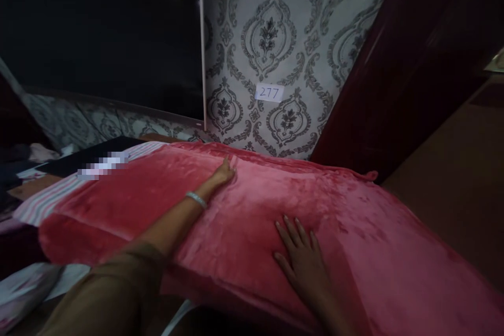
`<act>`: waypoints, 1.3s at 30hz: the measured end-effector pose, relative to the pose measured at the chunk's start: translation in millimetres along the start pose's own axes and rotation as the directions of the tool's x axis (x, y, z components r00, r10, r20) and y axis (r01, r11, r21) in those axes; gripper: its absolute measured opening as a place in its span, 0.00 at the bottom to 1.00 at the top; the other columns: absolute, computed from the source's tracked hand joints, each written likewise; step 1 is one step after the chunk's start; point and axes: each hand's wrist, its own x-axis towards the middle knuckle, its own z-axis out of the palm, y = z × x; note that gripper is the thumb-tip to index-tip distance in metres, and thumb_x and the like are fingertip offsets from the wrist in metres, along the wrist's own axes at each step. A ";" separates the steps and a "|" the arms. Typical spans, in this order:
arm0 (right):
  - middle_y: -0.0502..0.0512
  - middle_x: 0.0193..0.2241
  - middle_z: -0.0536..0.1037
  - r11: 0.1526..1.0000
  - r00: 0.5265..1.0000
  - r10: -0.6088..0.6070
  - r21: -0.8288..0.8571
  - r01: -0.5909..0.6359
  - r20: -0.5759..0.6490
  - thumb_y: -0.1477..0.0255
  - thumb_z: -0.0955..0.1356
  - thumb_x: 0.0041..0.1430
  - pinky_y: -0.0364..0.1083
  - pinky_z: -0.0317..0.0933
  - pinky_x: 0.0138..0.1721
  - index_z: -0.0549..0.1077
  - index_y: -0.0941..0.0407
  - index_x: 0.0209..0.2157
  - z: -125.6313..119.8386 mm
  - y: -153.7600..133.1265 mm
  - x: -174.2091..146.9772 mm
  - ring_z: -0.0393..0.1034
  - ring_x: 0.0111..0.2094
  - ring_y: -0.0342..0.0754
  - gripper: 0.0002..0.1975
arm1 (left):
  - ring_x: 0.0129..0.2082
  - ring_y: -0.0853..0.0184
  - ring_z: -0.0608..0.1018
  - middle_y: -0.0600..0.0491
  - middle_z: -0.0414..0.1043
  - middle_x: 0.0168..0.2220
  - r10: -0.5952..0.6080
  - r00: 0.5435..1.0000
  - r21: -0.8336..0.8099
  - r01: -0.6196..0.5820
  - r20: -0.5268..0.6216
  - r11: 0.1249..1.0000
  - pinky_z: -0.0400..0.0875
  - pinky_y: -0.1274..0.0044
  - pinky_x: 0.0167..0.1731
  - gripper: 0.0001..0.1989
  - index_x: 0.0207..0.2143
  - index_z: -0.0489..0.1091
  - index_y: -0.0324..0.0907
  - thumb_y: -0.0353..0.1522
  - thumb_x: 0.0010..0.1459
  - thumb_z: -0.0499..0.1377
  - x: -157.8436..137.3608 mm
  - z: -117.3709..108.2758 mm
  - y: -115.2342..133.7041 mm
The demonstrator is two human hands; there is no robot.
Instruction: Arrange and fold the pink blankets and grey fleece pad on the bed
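A pink-red plush blanket [268, 252] lies spread in front of me, with a fold along its far edge. My left hand [224, 172] reaches to that far side. Its fingers are drawn together on the plush beside a small crease, and a bracelet circles the wrist. Nearer to me, my right hand [301, 257] rests flat on the blanket with its fingers spread. A striped cloth [37, 207] shows from beneath the blanket at the left.
A large dark screen [102, 37] stands behind at the left. Patterned wallpaper [271, 21] bears a paper label [270, 92] reading 277. Dark red furniture [378, 84] slants up on the right. Pale patterned fabric [27, 289] lies at the lower left.
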 end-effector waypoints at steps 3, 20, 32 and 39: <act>0.52 0.72 0.51 1.000 0.999 -0.003 -0.002 0.003 -0.035 0.59 0.61 0.67 0.69 0.43 0.67 0.57 0.45 0.70 2.9 -1.7 0.1 0.43 0.72 0.61 0.31 | 0.66 0.55 0.67 0.37 0.57 0.69 0.067 0.997 -0.028 -0.066 0.040 0.997 0.64 0.69 0.63 0.42 0.71 0.46 0.34 0.33 0.58 0.59 -33.8 -9.8 -20.1; 0.57 0.73 0.46 0.883 0.915 -0.393 0.312 0.350 0.087 0.59 0.63 0.67 0.63 0.38 0.71 0.51 0.53 0.72 -65.3 -92.1 74.6 0.38 0.73 0.59 0.36 | 0.67 0.54 0.64 0.38 0.60 0.68 0.203 0.969 -0.109 -0.219 -0.138 0.970 0.57 0.60 0.67 0.39 0.70 0.52 0.36 0.32 0.57 0.57 -89.4 -5.0 -69.1; 0.46 0.73 0.39 0.785 0.807 -0.554 0.448 0.427 0.203 0.56 0.62 0.69 0.63 0.28 0.72 0.48 0.43 0.72 -13.6 -116.5 67.0 0.31 0.74 0.55 0.35 | 0.52 0.53 0.75 0.41 0.75 0.51 0.051 0.873 0.304 0.114 -0.486 0.946 0.69 0.60 0.58 0.21 0.49 0.76 0.40 0.37 0.59 0.51 -153.7 -127.0 -145.0; 0.46 0.73 0.41 0.791 0.816 -0.549 0.429 0.436 0.182 0.55 0.62 0.69 0.63 0.29 0.72 0.48 0.44 0.72 -10.7 -118.3 65.2 0.31 0.74 0.55 0.34 | 0.63 0.44 0.66 0.37 0.65 0.58 -0.297 0.507 -0.012 0.492 -0.809 0.870 0.65 0.51 0.59 0.28 0.59 0.67 0.40 0.42 0.59 0.55 -194.4 -158.0 -190.1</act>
